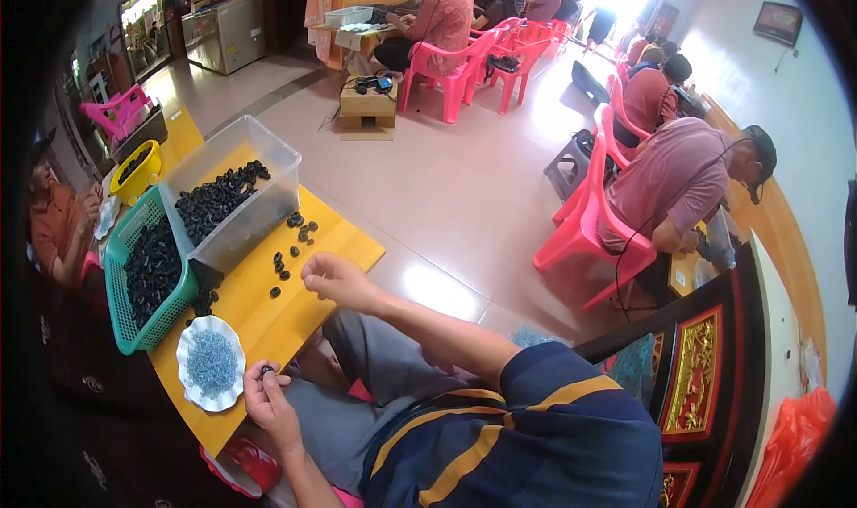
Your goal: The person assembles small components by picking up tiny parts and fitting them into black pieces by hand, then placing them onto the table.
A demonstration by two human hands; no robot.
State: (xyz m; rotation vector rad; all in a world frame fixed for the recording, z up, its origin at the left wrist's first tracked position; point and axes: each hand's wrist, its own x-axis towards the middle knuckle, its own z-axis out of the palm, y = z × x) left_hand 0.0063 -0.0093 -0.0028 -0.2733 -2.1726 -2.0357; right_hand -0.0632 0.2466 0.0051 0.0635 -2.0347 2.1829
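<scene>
My left hand point(271, 410) is closed on a small black ring-like part point(267, 370), held between thumb and fingers at the table's edge, beside a white scalloped plate point(234, 395) of small clear-blue pieces point(212, 362). My right hand point(337, 279) hovers over the near side of the yellow table point(335, 240), fingers curled together; anything in them is too small to make out. Closest to it lie several loose black parts point(279, 267). Behind the plate, a clear plastic bin point(259, 146) and a green mesh basket point(186, 285) hold heaps of similar black parts.
A yellow bowl point(152, 176) of black parts stands at the far left, near a person point(61, 218) in orange. Pink chairs point(589, 231) with seated people line the right side. A cardboard box point(368, 106) sits on the floor. Red bags point(793, 445) hang at lower right.
</scene>
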